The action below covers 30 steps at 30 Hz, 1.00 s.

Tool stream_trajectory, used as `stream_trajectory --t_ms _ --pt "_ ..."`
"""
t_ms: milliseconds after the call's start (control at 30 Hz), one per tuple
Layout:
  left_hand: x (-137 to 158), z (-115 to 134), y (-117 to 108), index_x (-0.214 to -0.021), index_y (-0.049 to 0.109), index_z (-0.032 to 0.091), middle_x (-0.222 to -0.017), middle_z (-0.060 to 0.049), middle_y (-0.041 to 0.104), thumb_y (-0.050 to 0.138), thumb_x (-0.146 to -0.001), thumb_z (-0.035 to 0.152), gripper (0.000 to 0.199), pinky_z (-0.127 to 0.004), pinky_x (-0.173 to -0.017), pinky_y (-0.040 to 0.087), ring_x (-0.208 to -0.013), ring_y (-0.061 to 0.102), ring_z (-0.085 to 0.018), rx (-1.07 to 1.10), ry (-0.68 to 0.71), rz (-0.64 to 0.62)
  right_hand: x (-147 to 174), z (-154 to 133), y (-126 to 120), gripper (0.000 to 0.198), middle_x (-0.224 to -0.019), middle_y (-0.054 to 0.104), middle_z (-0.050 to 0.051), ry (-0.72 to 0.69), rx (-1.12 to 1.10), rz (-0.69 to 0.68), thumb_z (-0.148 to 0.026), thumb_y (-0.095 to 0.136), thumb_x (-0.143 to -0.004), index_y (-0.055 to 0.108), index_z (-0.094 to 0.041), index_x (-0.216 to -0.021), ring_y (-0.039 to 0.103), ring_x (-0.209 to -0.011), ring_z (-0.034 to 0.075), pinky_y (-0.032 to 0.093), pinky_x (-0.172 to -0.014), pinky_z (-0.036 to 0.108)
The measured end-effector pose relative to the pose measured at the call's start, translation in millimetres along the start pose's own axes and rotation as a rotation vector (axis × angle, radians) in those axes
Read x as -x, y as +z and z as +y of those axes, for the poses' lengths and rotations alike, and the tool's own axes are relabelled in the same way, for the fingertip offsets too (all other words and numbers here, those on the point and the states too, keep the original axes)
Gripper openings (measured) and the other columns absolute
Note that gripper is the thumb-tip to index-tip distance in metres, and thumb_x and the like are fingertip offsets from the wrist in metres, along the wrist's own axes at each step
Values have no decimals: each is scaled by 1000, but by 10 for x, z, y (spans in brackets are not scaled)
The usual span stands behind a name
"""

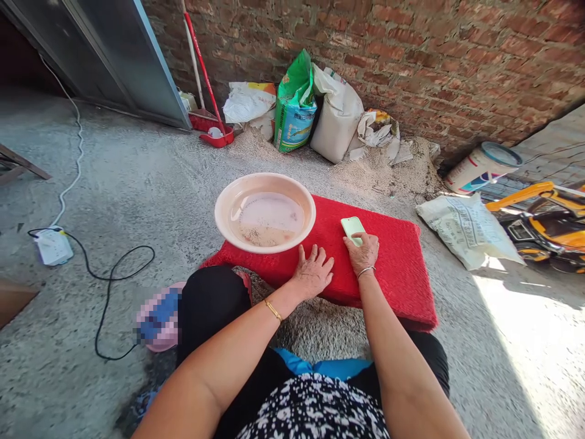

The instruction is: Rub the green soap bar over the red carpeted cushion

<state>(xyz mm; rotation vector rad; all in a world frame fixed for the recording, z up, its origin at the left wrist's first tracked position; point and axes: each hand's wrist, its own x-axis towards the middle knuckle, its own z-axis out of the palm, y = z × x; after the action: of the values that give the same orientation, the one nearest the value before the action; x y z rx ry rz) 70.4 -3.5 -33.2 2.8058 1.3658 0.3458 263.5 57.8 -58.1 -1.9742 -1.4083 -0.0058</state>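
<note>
A red plush cloth [390, 256] covers a low bench in front of me. My left hand [313, 271] lies on its near edge with the fingers spread, close to the basin and holding nothing. My right hand [364, 251] grips the lower end of a flat, pale green rectangular thing [351, 226] with rounded corners, phone-like in shape. That thing is on or just over the cloth; its exact kind I cannot make out. Left of both hands, a pale pink basin [220, 210] of cloudy water sits on the bench's left end, with dark specks in the water.
Against the brick wall stand a green sack [295, 116], a white sack [340, 122] and a red dustpan [219, 139]. A bucket [475, 171], a lying sack [468, 228] and a yellow machine [543, 222] are at right. A power strip [53, 247] with cables lies at left.
</note>
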Motion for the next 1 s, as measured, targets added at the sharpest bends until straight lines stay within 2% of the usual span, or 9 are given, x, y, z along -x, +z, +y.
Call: stream_trajectory --t_ms 167,233,367,433,567,700,767,900,1000 --pt "3 2 13 -132 53 21 -139 -16 48 43 -93 40 44 -71 -104 24 -132 37 -38 4 -6 7 39 -75 -38 31 -97 53 7 -137 20 -102 -51 62 -76 66 -23 -89 48 -94 23 37 -85 37" --pt "4 0 18 -132 53 21 -139 -16 47 43 -93 41 44 -71 -104 23 -132 37 -37 4 -4 9 47 -99 -52 32 -97 53 7 -76 84 -117 -51 62 -75 67 -24 -92 47 -92 24 36 -84 39" --pt "5 -1 26 -132 52 22 -139 -16 47 42 -93 41 44 -70 -104 23 -133 36 -37 3 -6 8 31 -100 -67 34 -97 51 8 176 153 -25 -51 63 -74 67 -25 -96 47 -92 26 34 -84 42" --pt "6 -1 24 -132 52 22 -140 -16 47 42 -93 41 44 -70 -104 23 -133 36 -37 7 -7 5 19 -85 -66 34 -97 51 8 228 141 -1 -51 64 -73 67 -25 -95 47 -93 27 35 -84 42" --pt "9 -4 10 -132 53 21 -139 -17 47 42 -93 40 44 -70 -104 23 -133 37 -38 14 -4 7 20 -69 -54 34 -97 52 9 97 68 16 -50 64 -74 67 -22 -93 47 -94 26 37 -84 39" --pt "9 -6 0 -132 52 20 -139 -17 47 41 -94 40 44 -71 -104 24 -132 37 -38 7 2 8 41 -85 -41 34 -96 53 7 -62 59 -71 -52 63 -73 67 -23 -90 49 -91 23 37 -83 37" --pt "9 -5 0 -132 52 21 -140 -16 47 41 -94 40 44 -71 -104 24 -133 37 -38 6 2 2 44 -85 -35 34 -97 53 7 1 110 -59 -52 63 -73 67 -24 -91 49 -91 24 36 -83 39" --pt "9 -1 1 -131 53 21 -139 -16 47 42 -94 40 44 -70 -105 23 -133 36 -38 17 -3 0 30 -47 -19 34 -97 53 8 190 153 77 -52 63 -73 67 -24 -92 49 -93 26 36 -83 42" --pt "9 -2 5 -132 53 21 -140 -16 47 42 -93 40 44 -70 -105 22 -133 36 -37 26 -8 3 22 -30 -17 36 -96 54 8 128 103 86 -54 61 -73 67 -24 -92 49 -92 25 37 -82 39"
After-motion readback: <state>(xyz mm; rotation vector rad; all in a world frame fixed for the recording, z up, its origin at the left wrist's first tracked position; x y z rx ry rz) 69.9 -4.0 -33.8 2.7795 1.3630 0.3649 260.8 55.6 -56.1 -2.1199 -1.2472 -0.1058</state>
